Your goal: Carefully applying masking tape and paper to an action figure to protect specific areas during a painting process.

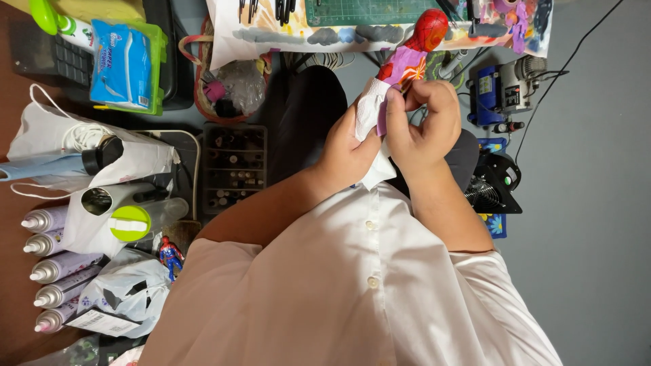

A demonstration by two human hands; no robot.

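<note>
- Head view: we look straight down over our white shirt (352, 285) at both hands, raised in front of our chest above our dark-trousered lap.
- Our left hand (346, 152) is clenched around a white tissue (369, 112), which wraps the lower part of a painted figure (410, 57).
- Our right hand (424, 122) is closed on the same figure from the other side, fingertips pinched at the tissue's upper edge, touching the left hand.
- The figure sits between the two hands, tilted up and to the right; its red head pokes out above our fingers, just below the paint-stained sheet (380, 27) on the work surface, and purple and orange paint shows on its body.
- We judge the step in hand to be wiping or rubbing the figure's body with the tissue.
- The next move, as we judge it, calls for a steady hold from the left hand while the right turns or slides the figure, with light pressure so that fresh paint is not smeared.
- Around us: spray cans (51, 271) lie in a row at far left, a tray of small bottles (234, 166) sits beside our knee, and a small blue compressor (502, 91) stands to the right.
</note>
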